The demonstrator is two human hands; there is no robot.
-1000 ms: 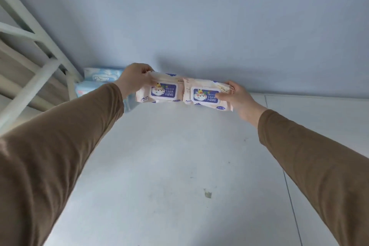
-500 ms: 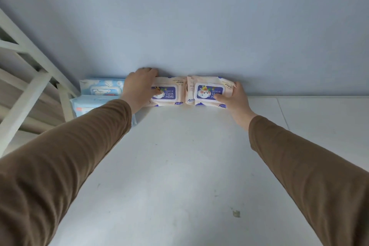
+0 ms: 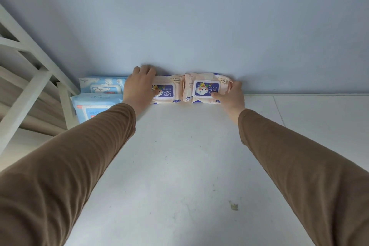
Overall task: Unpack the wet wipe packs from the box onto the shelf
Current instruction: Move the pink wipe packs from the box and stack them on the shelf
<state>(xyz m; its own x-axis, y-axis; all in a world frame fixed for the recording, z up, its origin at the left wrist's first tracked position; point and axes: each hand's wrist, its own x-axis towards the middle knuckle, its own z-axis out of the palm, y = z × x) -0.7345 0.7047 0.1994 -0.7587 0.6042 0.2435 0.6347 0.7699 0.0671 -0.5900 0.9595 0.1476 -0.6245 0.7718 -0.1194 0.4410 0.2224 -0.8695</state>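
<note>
open shelf in front — wall behind

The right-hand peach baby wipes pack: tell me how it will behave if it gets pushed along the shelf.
The right peach baby wipes pack looks soft: its film wrapper is creased and bulges, so it would probably give under the right hand. It lies flat on the white shelf, so it should slide rather than roll or tip. Its rigid flip lid likely keeps the middle stiffer.

left pack half covered by left hand, front blue pack behind sleeve
</note>
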